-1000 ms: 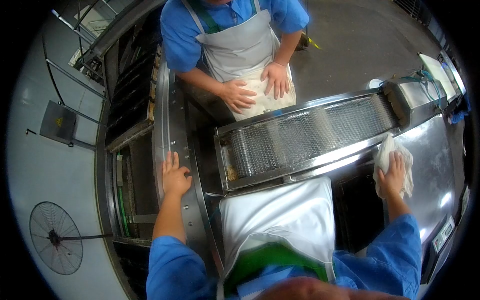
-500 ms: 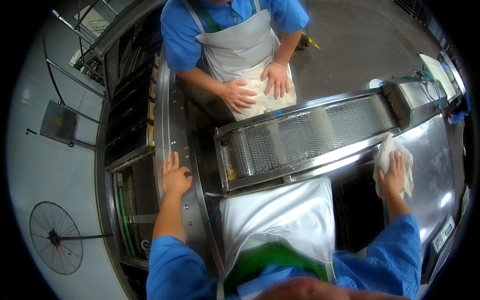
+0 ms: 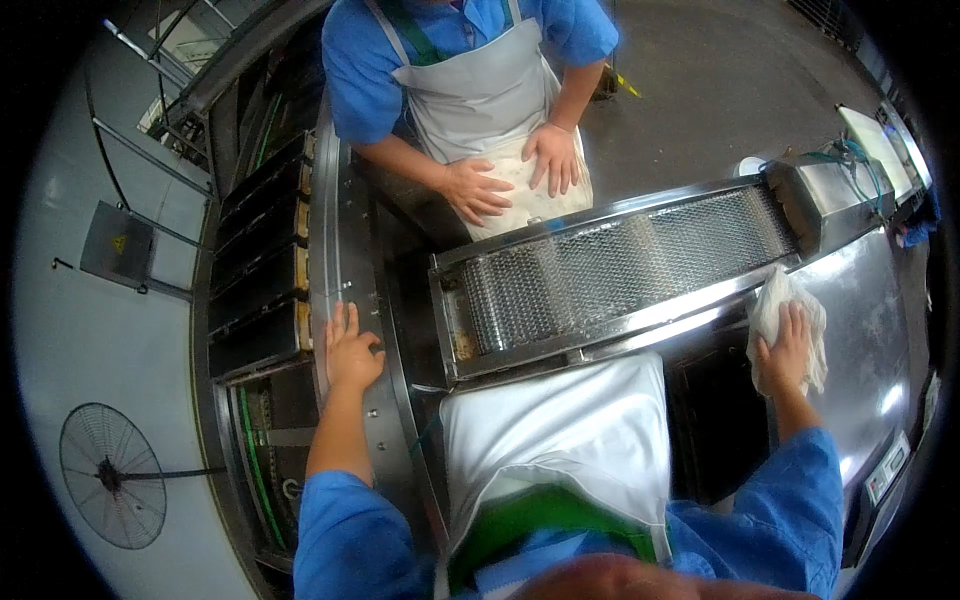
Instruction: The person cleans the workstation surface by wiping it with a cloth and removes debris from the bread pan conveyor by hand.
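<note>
My left hand rests on the metal rail of the machine at the left, fingers stretched out and thumb apart, with nothing in it. On the right, my right hand lies with extended fingers on top of a crumpled white cloth. Under the cloth is the edge of a shiny metal table. Between my hands runs a short conveyor with a wire mesh belt; no item shows on it.
Dark rectangular trays line the conveyor on the left. Across the mesh belt stands a co-worker, hands on their apron. A metal housing with cables sits at the belt's far end. A wall fan is at lower left.
The dark trays on the left conveyor have shifted toward me, down the view, past my left hand's level. Both my hands, the cloth and the co-worker's hands stay in place.
</note>
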A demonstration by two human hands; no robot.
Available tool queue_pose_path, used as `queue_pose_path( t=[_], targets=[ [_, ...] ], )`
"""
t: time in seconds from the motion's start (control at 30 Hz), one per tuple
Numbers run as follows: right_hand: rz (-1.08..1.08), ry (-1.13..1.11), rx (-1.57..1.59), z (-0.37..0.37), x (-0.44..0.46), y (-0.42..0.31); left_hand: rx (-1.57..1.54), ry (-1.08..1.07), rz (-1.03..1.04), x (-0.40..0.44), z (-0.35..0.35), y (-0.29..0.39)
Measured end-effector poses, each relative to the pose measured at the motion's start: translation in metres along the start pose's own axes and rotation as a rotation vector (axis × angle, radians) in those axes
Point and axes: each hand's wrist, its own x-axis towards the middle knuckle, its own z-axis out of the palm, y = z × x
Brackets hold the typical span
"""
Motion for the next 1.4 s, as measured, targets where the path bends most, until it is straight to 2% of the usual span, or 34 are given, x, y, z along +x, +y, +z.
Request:
queue_pose_path(
  t=[1.4],
  targets=[
    [0.001, 0.044, 0.066, 0.008, 0.001, 0.006, 0.023, -0.057, -0.028, 0.0, -0.004, 0.003]
  ],
)
